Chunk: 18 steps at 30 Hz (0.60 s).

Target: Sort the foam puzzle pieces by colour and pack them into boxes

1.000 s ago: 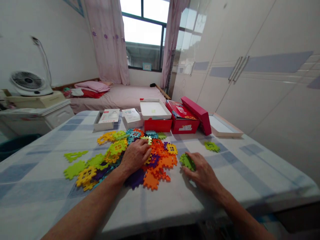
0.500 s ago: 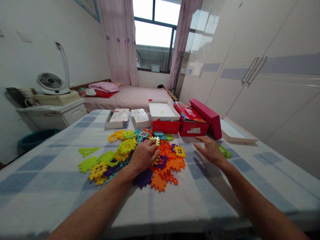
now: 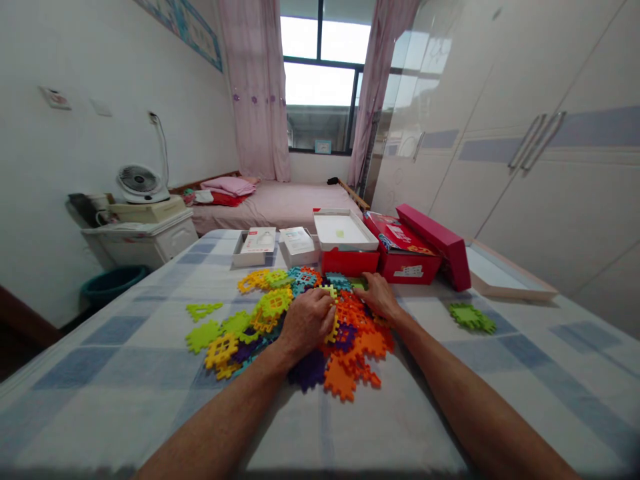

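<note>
A loose heap of notched plastic building pieces in orange, yellow, green, blue and purple covers the middle of the table. My left hand (image 3: 309,320) is over the heap with its fingers curled closed on a pale yellow-green building piece (image 3: 329,291), whose notched edge shows past the knuckles. At the heap's back right, my right hand (image 3: 379,295) has its thumb and fingers around a green building piece (image 3: 358,284), partly hidden by them. Orange pieces (image 3: 373,343) lie just below that hand. A purple piece (image 3: 307,370) sits under my left wrist.
Behind the heap stand two small white boxes (image 3: 255,257), a red box with a white tray (image 3: 345,233) on top, and another red box (image 3: 410,272) with a leaning crimson lid (image 3: 435,240). Green pieces (image 3: 470,317) lie apart at right, near a shallow pale tray (image 3: 510,270).
My right hand has moved left from the bare cloth to the green piece at the heap's back edge. The left hand stays curled over the heap. The view has shifted slightly.
</note>
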Tool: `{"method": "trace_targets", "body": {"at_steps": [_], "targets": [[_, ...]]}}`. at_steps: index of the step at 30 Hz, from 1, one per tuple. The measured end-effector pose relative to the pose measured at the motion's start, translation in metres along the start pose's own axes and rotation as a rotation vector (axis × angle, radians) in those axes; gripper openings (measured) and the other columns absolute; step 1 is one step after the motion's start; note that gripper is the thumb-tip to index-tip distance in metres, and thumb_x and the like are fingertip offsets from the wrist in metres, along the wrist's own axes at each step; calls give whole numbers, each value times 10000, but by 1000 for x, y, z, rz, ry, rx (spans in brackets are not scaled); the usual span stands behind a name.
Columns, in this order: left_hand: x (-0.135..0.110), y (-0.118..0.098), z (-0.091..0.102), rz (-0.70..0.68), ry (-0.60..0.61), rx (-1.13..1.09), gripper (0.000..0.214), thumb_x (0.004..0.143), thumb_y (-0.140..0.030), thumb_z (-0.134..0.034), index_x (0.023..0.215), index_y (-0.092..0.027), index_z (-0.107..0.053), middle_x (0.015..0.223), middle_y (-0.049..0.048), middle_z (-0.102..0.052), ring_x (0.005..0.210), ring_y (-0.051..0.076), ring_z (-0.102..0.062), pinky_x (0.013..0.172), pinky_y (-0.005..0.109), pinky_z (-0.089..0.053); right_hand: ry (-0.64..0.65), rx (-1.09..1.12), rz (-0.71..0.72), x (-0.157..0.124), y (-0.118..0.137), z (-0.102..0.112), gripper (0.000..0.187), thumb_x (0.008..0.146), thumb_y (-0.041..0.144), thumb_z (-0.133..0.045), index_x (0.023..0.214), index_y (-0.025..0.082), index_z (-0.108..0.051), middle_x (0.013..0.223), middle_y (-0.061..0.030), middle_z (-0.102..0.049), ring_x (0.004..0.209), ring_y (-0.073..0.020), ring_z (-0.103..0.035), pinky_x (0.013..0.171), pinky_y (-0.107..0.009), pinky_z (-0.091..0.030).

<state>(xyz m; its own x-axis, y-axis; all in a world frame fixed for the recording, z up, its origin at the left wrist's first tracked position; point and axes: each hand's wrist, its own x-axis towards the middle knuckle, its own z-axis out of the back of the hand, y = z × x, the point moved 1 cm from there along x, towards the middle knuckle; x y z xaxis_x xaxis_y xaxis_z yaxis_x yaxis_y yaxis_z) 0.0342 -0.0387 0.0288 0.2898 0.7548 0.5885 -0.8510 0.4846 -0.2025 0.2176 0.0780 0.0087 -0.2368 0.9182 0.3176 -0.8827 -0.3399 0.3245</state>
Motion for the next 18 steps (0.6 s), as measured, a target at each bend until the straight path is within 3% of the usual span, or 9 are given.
{"method": "trace_targets", "body": {"at_steps": [4, 8, 13, 18], "targets": [[1, 1, 8, 38, -179, -21, 169, 880, -184, -467, 901, -178, -634, 985, 67, -654, 938, 194, -581, 856, 341, -470, -98, 87, -6, -2, -3, 17, 454, 784, 385, -559, 1145, 112, -594, 997, -129, -611, 933, -237, -581, 834, -344, -459], [6, 7, 23, 73, -308, 0, 154, 873, -187, -482, 902, -188, -634, 989, 60, -656, 951, 195, -575, 877, 350, -461, -265, 356, 204, -11, 24, 34, 424, 778, 375, -583, 1136, 150, -583, 1026, -105, -558, 963, -224, -555, 874, -358, -459], [10, 23, 38, 154, -454, 60, 177, 878, -204, -474, 936, -199, -642, 1011, 53, -647, 977, 191, -568, 898, 337, -452, -121, 403, 464, -26, 57, 18, 452, 765, 282, -607, 1200, 180, -535, 1095, -90, -508, 1033, -204, -526, 932, -346, -441], [11, 33, 43, 197, -445, 127, 206, 859, -186, -476, 954, -199, -658, 1042, 62, -644, 1014, 213, -558, 922, 363, -439, 17, 278, 489, -27, 59, -3, 491, 767, 298, -618, 1235, 174, -533, 1223, -123, -523, 1142, -244, -496, 960, -396, -412]]}}
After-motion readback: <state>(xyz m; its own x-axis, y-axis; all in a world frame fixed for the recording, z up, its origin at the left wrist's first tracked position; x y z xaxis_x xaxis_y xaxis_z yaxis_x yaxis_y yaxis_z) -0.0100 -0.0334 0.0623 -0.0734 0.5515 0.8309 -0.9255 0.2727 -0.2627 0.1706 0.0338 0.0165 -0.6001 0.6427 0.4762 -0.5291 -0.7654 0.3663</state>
